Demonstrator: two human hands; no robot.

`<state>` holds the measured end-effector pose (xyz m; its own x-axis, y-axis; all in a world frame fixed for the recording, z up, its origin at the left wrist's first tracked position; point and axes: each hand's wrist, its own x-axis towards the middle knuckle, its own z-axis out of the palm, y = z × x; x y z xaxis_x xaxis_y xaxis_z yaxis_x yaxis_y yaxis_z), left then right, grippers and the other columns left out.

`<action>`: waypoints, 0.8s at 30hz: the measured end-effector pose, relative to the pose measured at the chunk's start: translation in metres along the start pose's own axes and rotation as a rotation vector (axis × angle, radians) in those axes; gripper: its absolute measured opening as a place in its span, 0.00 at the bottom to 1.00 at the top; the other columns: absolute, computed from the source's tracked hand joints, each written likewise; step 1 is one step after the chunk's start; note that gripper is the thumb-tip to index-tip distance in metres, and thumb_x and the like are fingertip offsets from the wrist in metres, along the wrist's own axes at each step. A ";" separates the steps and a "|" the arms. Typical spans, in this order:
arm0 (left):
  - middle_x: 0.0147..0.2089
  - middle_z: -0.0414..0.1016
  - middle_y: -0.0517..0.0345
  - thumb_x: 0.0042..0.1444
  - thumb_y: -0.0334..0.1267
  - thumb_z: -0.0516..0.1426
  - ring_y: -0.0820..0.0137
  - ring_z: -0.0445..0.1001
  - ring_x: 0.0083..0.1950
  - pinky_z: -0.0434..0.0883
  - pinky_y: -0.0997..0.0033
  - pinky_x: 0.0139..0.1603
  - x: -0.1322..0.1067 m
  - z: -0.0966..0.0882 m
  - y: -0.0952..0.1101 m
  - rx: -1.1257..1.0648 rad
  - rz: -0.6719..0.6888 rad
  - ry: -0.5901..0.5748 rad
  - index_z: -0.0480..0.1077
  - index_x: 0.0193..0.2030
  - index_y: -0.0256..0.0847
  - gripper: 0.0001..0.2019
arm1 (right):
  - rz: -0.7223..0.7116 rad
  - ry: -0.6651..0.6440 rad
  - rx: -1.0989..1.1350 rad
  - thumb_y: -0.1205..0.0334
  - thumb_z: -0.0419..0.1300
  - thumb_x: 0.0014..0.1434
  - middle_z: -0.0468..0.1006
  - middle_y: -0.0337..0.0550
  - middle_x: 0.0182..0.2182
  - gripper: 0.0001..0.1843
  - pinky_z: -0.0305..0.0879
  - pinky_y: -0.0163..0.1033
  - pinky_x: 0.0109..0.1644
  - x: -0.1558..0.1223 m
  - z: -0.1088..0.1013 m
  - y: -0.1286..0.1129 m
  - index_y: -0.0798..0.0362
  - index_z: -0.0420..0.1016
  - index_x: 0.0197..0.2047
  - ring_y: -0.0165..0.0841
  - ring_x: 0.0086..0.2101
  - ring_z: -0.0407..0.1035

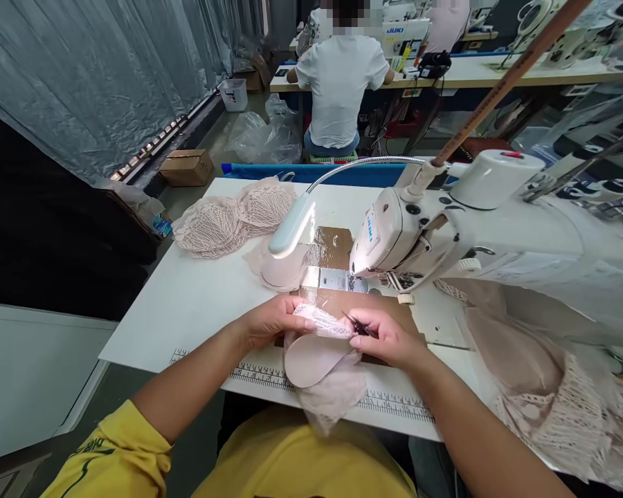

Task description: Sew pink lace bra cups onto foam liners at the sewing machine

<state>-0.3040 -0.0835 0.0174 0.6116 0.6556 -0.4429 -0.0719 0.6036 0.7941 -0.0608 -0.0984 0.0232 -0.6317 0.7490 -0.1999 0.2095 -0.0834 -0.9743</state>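
A pale pink bra cup [316, 358] with a lace edge and sheer fabric hangs over the table's front edge between my hands. My left hand [276, 320] pinches the left end of its lace edge. Closed around small dark thread snips [360, 326], my right hand [387, 339] also has its fingertips at the right end of the lace. The tips of the snips point up and left. Just beyond my hands is the white sewing machine [394, 232], its needle area partly hidden by its head. Another pink cup [283, 266] lies left of the needle plate.
Stacked lace cups [228, 218] lie at the table's far left. More beige lace pieces [555, 394] pile up at the right. A lamp [292, 225] on a bent neck hangs over the table. A person in a white shirt [342, 86] sits at the bench ahead.
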 end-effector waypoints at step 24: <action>0.22 0.57 0.64 0.52 0.47 0.61 0.78 0.56 0.25 0.55 0.77 0.27 0.006 0.023 -0.003 0.351 0.207 0.027 0.66 0.23 0.33 0.18 | -0.124 0.297 -0.248 0.54 0.56 0.62 0.78 0.40 0.36 0.11 0.66 0.38 0.41 0.009 0.023 -0.001 0.50 0.75 0.40 0.33 0.37 0.71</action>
<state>-0.2818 -0.0914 0.0217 0.5913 0.7613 -0.2661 0.0846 0.2695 0.9593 -0.0840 -0.1068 0.0201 -0.4277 0.9039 -0.0081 0.3416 0.1534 -0.9272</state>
